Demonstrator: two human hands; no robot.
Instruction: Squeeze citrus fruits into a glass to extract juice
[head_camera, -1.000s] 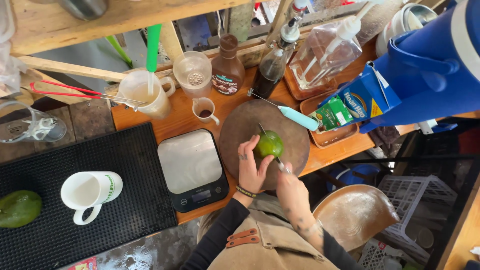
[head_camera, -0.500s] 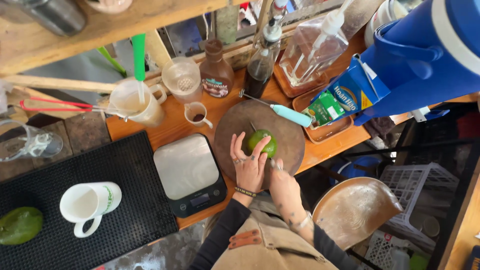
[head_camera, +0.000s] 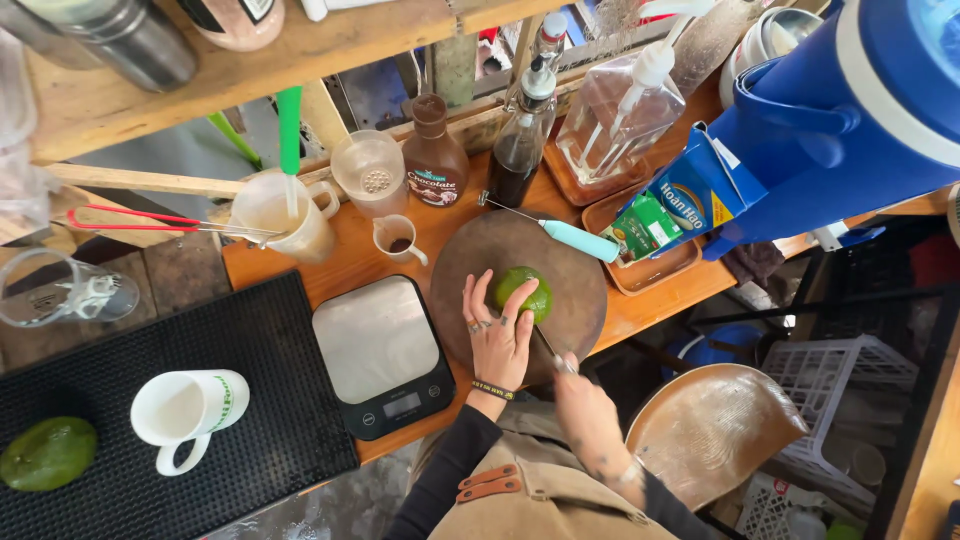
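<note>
Green avocado (head_camera: 527, 293) pinned on the round wooden board (head_camera: 470, 270), frame centre.
It is steadied by the left hand (head_camera: 496, 338), fingers spread; a knife (head_camera: 552, 352) is gripped by the right hand (head_camera: 588, 410) just below.

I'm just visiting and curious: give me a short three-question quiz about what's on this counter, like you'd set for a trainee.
1. True or false: the left hand rests on the green avocado on the round wooden board.
2. What does the right hand hold? A) a knife B) a spoon C) a cup
3. Fill in: the white mug stands on the black ____ mat.

Key: 1 true; 2 A, the knife with its blade against the avocado; 3 rubber.
</note>
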